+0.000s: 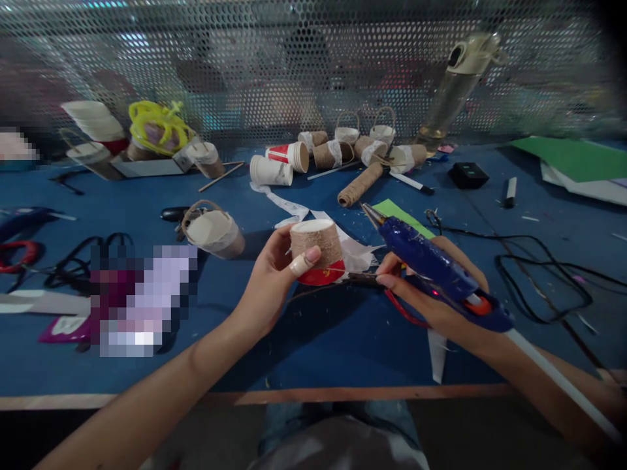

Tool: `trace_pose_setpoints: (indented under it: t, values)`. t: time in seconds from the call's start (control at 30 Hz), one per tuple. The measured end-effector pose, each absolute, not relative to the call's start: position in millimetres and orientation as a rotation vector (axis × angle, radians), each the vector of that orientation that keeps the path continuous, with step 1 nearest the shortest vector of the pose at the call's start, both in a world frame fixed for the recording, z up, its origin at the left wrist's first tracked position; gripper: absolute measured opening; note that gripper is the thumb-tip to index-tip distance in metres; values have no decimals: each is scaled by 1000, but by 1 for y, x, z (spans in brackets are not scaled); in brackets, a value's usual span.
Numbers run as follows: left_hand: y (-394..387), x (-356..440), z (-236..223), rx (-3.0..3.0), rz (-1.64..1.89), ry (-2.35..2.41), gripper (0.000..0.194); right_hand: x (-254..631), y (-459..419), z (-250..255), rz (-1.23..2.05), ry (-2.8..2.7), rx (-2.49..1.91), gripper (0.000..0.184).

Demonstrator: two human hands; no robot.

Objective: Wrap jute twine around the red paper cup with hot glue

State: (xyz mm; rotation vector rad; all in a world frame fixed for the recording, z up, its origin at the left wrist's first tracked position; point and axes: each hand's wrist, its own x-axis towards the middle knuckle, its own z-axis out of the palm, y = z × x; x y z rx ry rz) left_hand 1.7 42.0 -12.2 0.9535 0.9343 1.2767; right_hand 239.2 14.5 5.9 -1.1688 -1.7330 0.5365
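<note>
My left hand is closed around a paper cup. Brown twine wraps its upper part, while a red band shows bare below; the narrower white end faces up. In my right hand is a blue hot glue gun, its nozzle pointing up and left, away from the cup. The right thumb and fingertips are pinched together near a strand that runs from the cup. A red handle loop lies under the right hand, partly hidden. White lace lies behind the cup.
A twine-wrapped cup with a handle stands to the left. Several decorated cups and a twine roll lie toward the mesh panel. A tall bottle stands back right. Black cord loops across the right side.
</note>
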Motion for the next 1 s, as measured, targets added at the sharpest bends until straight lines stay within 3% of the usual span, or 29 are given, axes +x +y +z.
trace_pose_setpoints:
  t: [0.2,0.57,0.67,1.0]
  values:
    - [42,1,-12,980,1262,970,44,236,23,10,877,-1627,-1205,10]
    - [37,3,-5,981,1207,992,41,244,33,1,1152,-1495,-1292,24]
    - [37,3,-6,983,1188,987,41,242,33,0,1188,-1441,-1275,28]
    - [38,1,-9,1004,1177,944,40,244,35,-6,1151,-1419,-1282,16]
